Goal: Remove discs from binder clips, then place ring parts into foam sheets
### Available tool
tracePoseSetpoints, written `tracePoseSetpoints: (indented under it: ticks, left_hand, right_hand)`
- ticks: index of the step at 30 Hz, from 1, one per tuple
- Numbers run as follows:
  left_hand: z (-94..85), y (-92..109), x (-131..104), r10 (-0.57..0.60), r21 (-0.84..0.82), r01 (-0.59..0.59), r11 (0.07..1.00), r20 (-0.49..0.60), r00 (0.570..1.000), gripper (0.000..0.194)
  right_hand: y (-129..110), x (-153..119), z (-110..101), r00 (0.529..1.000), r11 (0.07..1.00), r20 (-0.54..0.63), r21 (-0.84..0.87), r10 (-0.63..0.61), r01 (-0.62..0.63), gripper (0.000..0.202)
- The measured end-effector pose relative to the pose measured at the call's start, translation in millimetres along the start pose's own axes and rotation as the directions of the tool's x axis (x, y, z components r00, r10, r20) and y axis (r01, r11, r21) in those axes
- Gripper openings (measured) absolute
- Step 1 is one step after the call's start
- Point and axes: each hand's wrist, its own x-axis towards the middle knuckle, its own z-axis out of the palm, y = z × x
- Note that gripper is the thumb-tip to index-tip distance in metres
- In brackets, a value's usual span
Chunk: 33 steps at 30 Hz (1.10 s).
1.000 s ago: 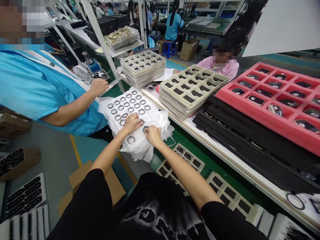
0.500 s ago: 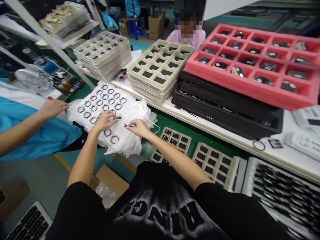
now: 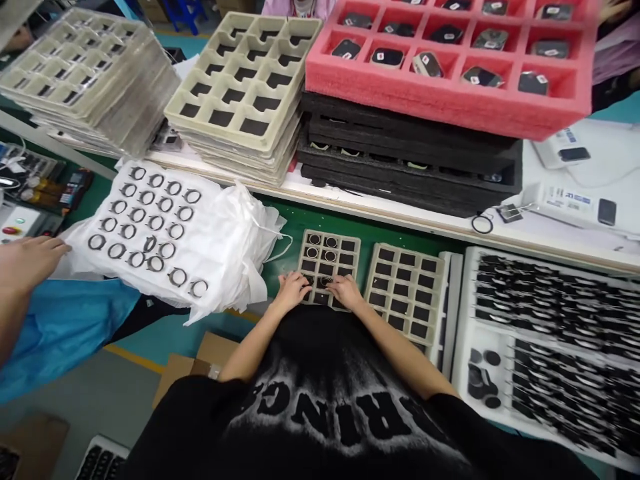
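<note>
Desk, dark green, runs below a raised white shelf. On it, near the wearer's body, lies a small cream tray with dark-bottomed compartments; rings sit in four of them at its far left.

The hands are apart, both at the near part of this tray: left hand on its left side, right hand with fingertips at a ring. The parts under the fingers are too small to tell whether either hand grips them.

Just right is a second cream tray, then white trays full of black parts. To the left, a white sheet carries rows of dark hoops. A co-worker's hand rests by its left edge, above blue clothing.

The shelf holds two tray stacks, black foam under a red foam tray, and white devices. Beyond stands a blue stool; below, an open carton sits on the floor.
</note>
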Motion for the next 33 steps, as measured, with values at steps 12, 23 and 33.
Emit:
tracePoseSetpoints:
  ticks: [12, 23, 33]
  left_hand:
    - [46.0, -43.6, 18.1, 0.105, 0.103, -0.116, 0.988, 0.102, 0.989, 0.022]
    - [23.5, -22.5, 34.0, 0.042, 0.132, -0.035, 0.991, -0.054, 0.998, 0.035]
    - [25.5, -23.0, 55.9, 0.052, 0.204, -0.07, 0.976, 0.093, 0.994, 0.032]
  right_hand:
    - [-5.6, -2.8, 18.4, 0.995, 0.992, 0.092, -0.122, 0.036, -0.025, 0.031]
    - [-2.1, 26.2, -13.5, 0.974, 0.965, 0.03, -0.147, 0.225, -0.218, 0.036]
    - [-2.2, 34.2, -1.1, 0.967, 0.967, 0.121, -0.149, 0.224, -0.205, 0.036]
